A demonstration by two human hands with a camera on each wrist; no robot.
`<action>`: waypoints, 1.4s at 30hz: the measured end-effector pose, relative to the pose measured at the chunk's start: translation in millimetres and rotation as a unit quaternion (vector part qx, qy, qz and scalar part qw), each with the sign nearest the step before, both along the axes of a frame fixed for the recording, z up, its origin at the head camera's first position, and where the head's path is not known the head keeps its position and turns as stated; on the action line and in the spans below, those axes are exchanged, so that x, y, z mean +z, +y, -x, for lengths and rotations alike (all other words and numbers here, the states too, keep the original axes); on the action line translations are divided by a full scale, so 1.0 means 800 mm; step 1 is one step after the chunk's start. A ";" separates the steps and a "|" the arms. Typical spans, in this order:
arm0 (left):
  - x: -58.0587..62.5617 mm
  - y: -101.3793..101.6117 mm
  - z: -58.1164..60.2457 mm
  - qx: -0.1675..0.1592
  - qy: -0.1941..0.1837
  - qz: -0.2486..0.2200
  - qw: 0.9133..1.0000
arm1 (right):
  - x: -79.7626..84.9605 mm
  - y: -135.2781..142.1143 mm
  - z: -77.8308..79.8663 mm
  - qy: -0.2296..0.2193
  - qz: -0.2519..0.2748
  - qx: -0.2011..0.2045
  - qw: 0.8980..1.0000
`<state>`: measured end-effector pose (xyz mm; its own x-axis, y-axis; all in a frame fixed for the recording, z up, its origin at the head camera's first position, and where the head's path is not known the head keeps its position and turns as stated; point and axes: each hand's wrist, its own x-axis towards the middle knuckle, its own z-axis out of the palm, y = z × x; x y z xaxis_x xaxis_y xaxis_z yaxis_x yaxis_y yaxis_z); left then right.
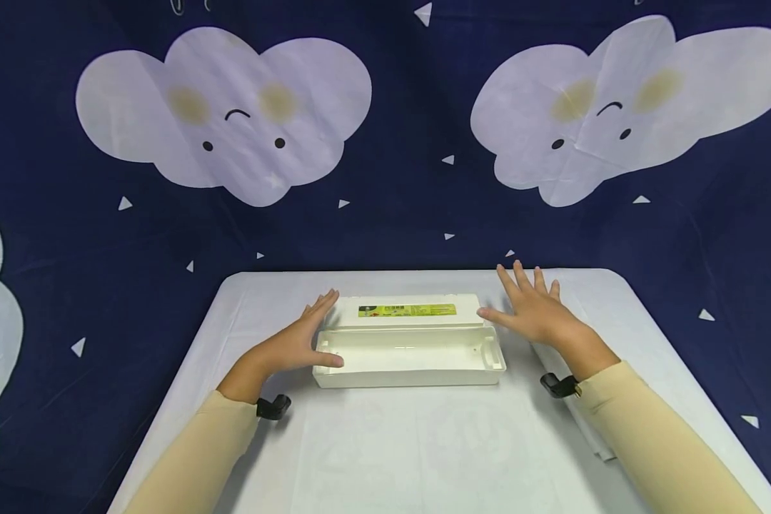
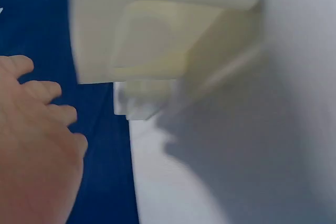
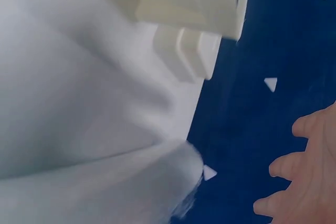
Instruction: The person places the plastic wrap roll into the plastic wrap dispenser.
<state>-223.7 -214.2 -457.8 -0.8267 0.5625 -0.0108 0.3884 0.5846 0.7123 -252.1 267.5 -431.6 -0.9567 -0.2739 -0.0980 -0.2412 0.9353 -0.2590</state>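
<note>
A long cream plastic box lies crosswise on the table, its hinged lid folded back to the far side. The lid carries a yellow-green label. In the tray I see no contents. At the box's left end is my left hand, fingers extended and thumb reaching over the tray's corner. My right hand is spread beside the right end, its thumb near the lid's edge. Neither hand grips anything; whether they touch the box I cannot tell. Both wrist views show the box's ends and some fingers.
A long white roll-like thing lies on the right side, partly hidden under my right forearm; its end looks ragged in the right wrist view. White cloth covers the table. Behind hangs a dark blue curtain with clouds.
</note>
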 end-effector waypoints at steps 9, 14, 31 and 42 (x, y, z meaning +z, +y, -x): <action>-0.030 -0.006 -0.020 0.046 -0.031 -0.080 0.995 | -0.013 0.031 -0.014 -0.021 0.035 -0.028 0.999; -0.041 -0.008 -0.027 0.055 -0.039 -0.117 0.991 | -0.019 0.045 -0.027 -0.036 0.043 -0.030 0.998; -0.066 -0.018 -0.036 0.076 -0.038 -0.191 0.978 | -0.041 0.103 -0.095 -0.079 0.099 -0.028 0.992; -0.068 -0.016 -0.035 0.075 -0.040 -0.191 0.978 | -0.048 0.117 -0.129 -0.068 0.104 -0.014 0.992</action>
<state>-196.0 -226.9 -512.6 -0.9051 0.4109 0.1092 0.2537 0.3159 0.9143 -149.0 361.5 -470.1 -0.9459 -0.2761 -0.1703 -0.1665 0.8637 -0.4758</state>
